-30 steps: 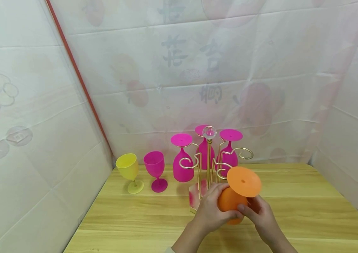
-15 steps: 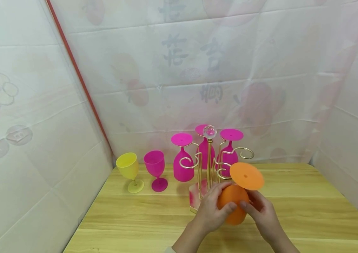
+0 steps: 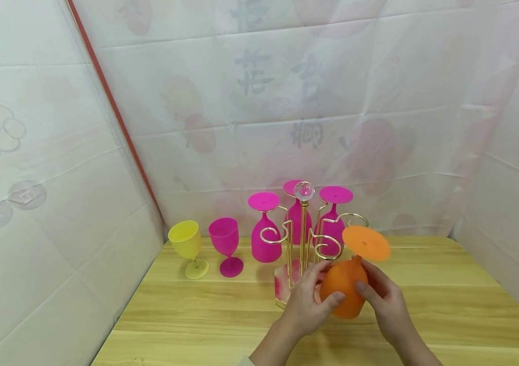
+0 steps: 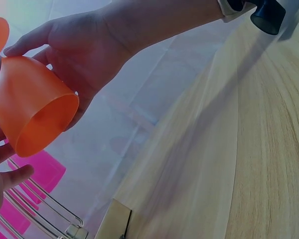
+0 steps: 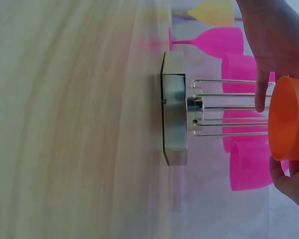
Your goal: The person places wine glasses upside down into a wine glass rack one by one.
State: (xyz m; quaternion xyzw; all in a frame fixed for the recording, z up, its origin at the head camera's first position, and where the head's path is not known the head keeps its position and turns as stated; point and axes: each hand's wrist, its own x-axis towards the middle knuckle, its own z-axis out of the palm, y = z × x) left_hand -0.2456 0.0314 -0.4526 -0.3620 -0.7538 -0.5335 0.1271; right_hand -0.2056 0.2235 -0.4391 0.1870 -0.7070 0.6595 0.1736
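Observation:
An orange goblet (image 3: 344,290) is held upside down and tilted between both hands, in front of a gold wire glass rack (image 3: 304,244). My left hand (image 3: 306,301) holds the left side of its bowl; the left thumb stands out straight near the rim. On the right side, my right hand (image 3: 390,305) grips the bowl, thumb in front and fingers behind. The foot leans to the right, just before a curled rack arm. In the right wrist view the bowl's open mouth (image 5: 284,119) shows, in front of the rack's rods.
Three pink goblets, one of them at the left (image 3: 266,244), hang upside down from the rack. Left of it, a pink goblet (image 3: 224,239) and a yellow goblet (image 3: 184,241) stand upright on the wooden table (image 3: 186,315). A pale printed cloth (image 3: 241,152) hangs behind.
The orange goblet has risen a little and moved right, its foot going up toward the rack arm. My right hand has shifted slightly right; the left thumb has drawn back from the right thumb.

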